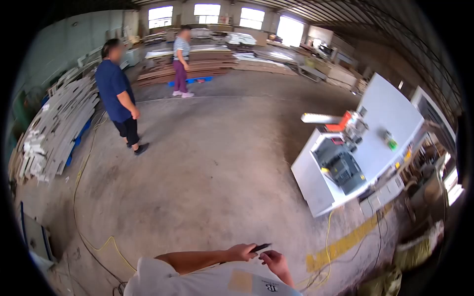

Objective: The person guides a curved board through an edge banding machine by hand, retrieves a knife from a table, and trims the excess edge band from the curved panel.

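Observation:
Low in the head view, my left hand is closed around a slim black pen-like object. Its dark tip points right and slightly up, in front of my shirt. Just to the right is my right hand, its fingers curled in near the object but seemingly apart from it. Whatever those fingers hold, if anything, is hidden or too small to make out.
A white machine cabinet with a grey motor stands at right. A person in dark blue and another in a striped top stand ahead. Stacked boards lie left; a yellow cable crosses the floor.

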`<state>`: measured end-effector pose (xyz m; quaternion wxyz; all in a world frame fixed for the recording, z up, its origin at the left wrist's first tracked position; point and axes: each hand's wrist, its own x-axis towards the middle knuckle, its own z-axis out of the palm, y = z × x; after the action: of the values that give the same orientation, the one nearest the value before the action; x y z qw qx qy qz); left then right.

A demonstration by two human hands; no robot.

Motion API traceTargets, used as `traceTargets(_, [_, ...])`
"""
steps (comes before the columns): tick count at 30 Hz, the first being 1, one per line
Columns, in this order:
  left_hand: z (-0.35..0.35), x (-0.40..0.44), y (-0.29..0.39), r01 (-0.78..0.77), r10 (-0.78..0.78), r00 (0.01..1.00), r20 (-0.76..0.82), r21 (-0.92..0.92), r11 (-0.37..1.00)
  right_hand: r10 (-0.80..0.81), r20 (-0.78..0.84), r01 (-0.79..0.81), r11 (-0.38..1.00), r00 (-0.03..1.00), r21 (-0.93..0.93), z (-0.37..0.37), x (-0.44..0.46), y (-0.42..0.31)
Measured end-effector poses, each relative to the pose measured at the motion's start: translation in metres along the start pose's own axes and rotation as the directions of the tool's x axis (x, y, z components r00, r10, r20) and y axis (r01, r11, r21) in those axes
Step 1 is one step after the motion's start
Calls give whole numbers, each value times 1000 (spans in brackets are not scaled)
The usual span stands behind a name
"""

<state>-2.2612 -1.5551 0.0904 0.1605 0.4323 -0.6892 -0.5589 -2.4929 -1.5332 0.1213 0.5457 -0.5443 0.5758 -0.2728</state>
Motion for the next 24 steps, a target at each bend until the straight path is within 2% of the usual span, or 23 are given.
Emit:
traceTargets(2, [-61, 6, -6, 148, -162, 984, -79, -164, 975, -18, 44, 24, 991, 999, -134, -2, 55, -2])
traceTargets(5, [-134, 33, -22, 169, -231, 955, -185, -303, 938, 51, 27, -45, 981, 998, -187, -13, 137, -9])
traceTargets(8, [-184, 89, -91, 215, -172, 921, -348, 88, 973, 2, 29, 0, 997, 1000, -77, -23, 227, -2])
traceTargets(11, [-241, 129, -141, 349, -359, 820, -445, -108, 931, 216, 65, -202, 964, 974, -172, -36, 333, -5])
traceTargets(14, [-288, 163, -217, 578, -585, 642, -496, -188, 794, 97, 221, -28, 955, 970, -295, -54, 448, -22])
traceTargets(15, [-312, 174, -230, 609, -626, 582, -518, -232, 758, 58, 281, 34, 949, 958, -314, -52, 491, -44])
traceTargets(17, [-348, 185, -237, 662, -710, 455, -537, -330, 673, 32, 316, 127, 874, 948, -470, -56, 576, -82])
traceTargets(18, [-378, 198, -221, 718, -784, 405, -470, -368, 591, 92, 344, 89, 875, 934, -476, -59, 633, -84])
traceTargets(19, [-412, 213, -212, 705, -758, 391, -522, -360, 611, 149, 365, 52, 872, 919, -487, -60, 689, -85])
traceTargets(21, [-450, 243, -202, 679, -717, 363, -596, -357, 641, 91, 350, 185, 712, 932, -677, -61, 766, -152])
traceTargets(22, [-476, 259, -201, 685, -713, 374, -594, -341, 644, 2, 404, 286, 703, 915, -650, -59, 812, -174])
traceTargets(24, [-528, 290, -177, 668, -717, 349, -603, -376, 642, -115, 438, 362, 760, 892, -539, -49, 878, -234])
